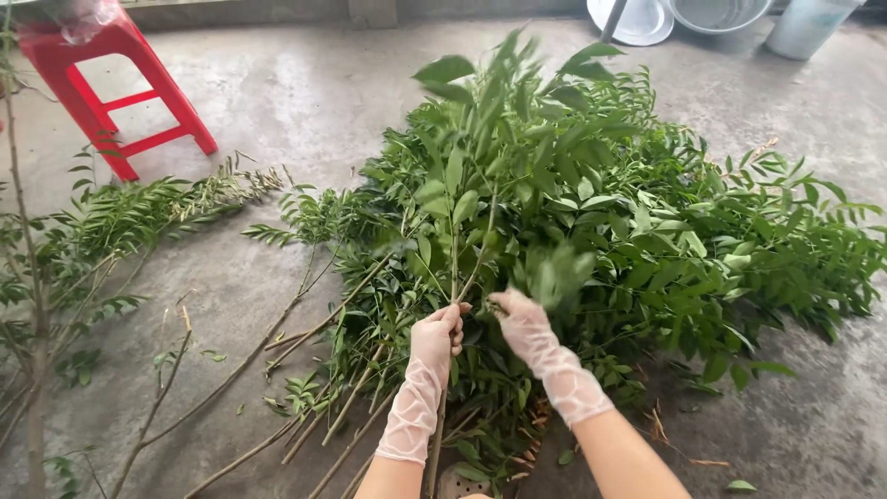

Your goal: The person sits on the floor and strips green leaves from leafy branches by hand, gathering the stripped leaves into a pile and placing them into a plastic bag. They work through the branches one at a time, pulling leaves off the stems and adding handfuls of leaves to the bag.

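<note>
My left hand, in a white lace glove, grips the thin stem of an upright leafy branch that rises above a big pile of green branches on the concrete floor. My right hand, gloved the same way, is beside the stem, closed around a blurred tuft of leaves on that branch. Both forearms come in from the bottom edge.
A red plastic stool stands at the top left. More leafy branches and bare sticks lie on the left. Metal basins and a pale bucket sit at the top right.
</note>
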